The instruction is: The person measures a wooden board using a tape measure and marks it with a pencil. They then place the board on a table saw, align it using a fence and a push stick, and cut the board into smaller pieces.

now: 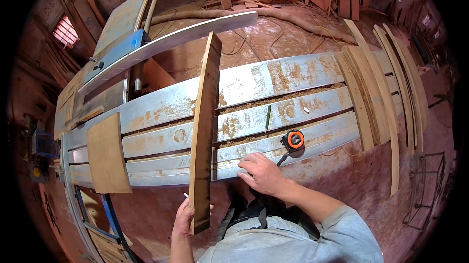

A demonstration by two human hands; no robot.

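A long wooden board (201, 131) stands on its narrow edge across the slatted metal table, its near end jutting past the front edge. My left hand (183, 218) is wrapped around that near end. A small white stick (186, 195) pokes up from its fingers; whether it is chalk or a cigarette is unclear. My right hand (264, 172) hovers at the front edge, to the right of the board and apart from it, fingers loosely spread with nothing in them. Just beyond it sits a black and orange tape measure (295, 140). A dark green pencil (267, 118) lies farther back.
The metal table (249, 80) has dark, sawdust-filled slots. A thin wooden panel (108, 154) rests at its left; several planks (364, 97) lie across its right end. A machine with a long pale fence (171, 50) stands back left. A white stub (306, 110) lies near the pencil.
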